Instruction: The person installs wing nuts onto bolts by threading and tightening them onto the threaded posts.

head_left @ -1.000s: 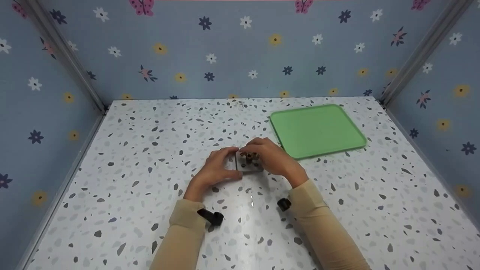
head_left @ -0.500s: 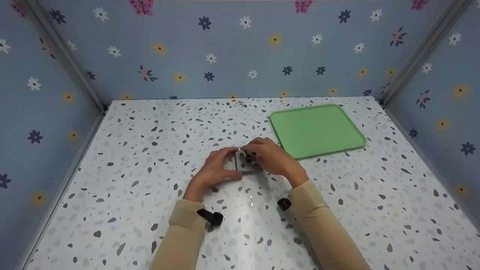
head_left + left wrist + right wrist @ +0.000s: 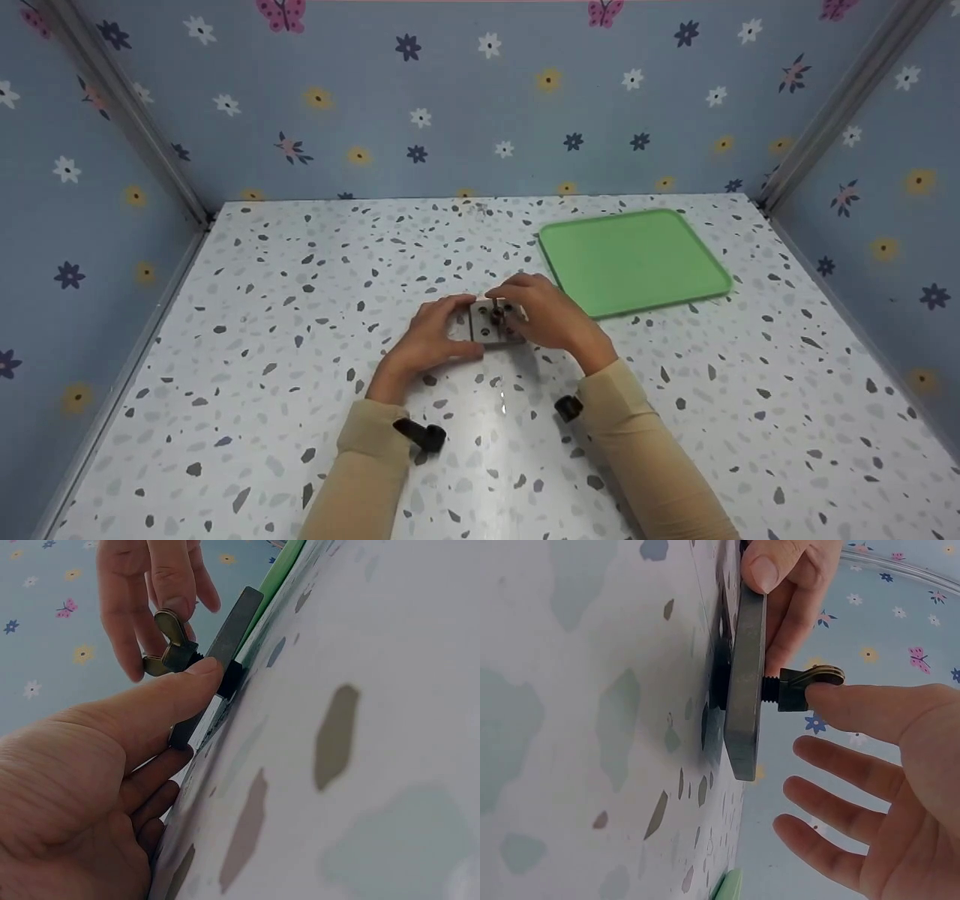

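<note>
A small grey metal plate (image 3: 480, 322) with several round holes lies just above the speckled tabletop. From its middle rises a black threaded bolt (image 3: 769, 689), carrying a dark wing nut (image 3: 178, 654) with brass-coloured edges. My left hand (image 3: 433, 335) grips the plate by its left side, thumb on the near edge and fingers at the far one. At the wing nut, my right hand (image 3: 553, 315) has its thumb against one wing and its index finger on the far side. In the right wrist view the other right fingers (image 3: 836, 814) stay extended, away from the plate. Dark bolt hardware shows under the plate.
A green tray (image 3: 634, 262) lies on the table beyond and right of my right hand. Flower-patterned wall panels (image 3: 450, 97) enclose the table at the back and both sides. Black wrist straps (image 3: 421, 433) sit on both sleeves.
The wing nut has turned on its bolt, its wings now standing at another angle. My right thumb and index finger have shifted slightly around it. My left hand and the plate keep their place.
</note>
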A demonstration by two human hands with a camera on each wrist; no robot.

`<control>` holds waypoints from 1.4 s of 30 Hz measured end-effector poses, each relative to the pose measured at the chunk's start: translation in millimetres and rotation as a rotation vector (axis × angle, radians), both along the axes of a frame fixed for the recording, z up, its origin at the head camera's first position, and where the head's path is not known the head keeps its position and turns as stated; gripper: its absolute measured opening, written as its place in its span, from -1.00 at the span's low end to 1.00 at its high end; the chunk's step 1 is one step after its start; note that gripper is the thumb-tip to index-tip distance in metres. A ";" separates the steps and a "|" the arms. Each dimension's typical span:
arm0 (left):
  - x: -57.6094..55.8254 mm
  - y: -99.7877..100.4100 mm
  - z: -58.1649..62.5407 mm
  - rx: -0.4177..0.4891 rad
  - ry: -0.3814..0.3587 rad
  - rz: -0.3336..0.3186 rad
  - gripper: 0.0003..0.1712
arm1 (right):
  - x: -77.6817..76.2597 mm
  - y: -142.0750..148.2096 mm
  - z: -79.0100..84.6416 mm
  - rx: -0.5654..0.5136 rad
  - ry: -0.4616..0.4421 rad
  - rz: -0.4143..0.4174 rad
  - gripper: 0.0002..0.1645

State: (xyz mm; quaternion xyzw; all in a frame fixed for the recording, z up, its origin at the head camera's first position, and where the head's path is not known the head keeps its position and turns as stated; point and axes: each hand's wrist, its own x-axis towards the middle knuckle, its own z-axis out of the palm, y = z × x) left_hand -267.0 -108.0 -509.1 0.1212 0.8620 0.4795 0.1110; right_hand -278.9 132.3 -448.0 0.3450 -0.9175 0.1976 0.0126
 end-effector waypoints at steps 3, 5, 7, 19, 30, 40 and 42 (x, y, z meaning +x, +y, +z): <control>0.4 -0.3 0.3 0.001 -0.007 0.004 0.07 | -0.1 -0.2 0.5 0.000 -0.004 -0.011 -0.50; 0.3 -0.6 0.1 0.005 -0.010 0.007 0.07 | -0.1 -0.4 0.5 -0.003 -0.004 -0.013 -0.49; 0.4 -0.6 0.2 0.012 -0.012 0.007 0.07 | -0.1 -0.7 0.7 -0.003 -0.006 -0.016 -0.48; -0.2 -0.3 -0.5 0.022 0.028 -0.012 0.04 | 1.0 -1.7 -0.8 -0.031 -0.024 -0.060 -0.50; 0.1 -0.5 0.4 0.006 0.010 -0.003 0.07 | 0.1 -3.2 -2.4 -0.025 -0.028 -0.089 -0.50; -0.4 -0.3 -0.1 0.013 0.021 -0.010 0.05 | -0.2 -4.1 -5.2 -0.072 0.007 -0.088 -0.51; -0.3 -0.1 0.0 0.013 0.026 -0.015 0.04 | -0.4 -4.1 -6.4 -0.074 0.011 -0.096 -0.50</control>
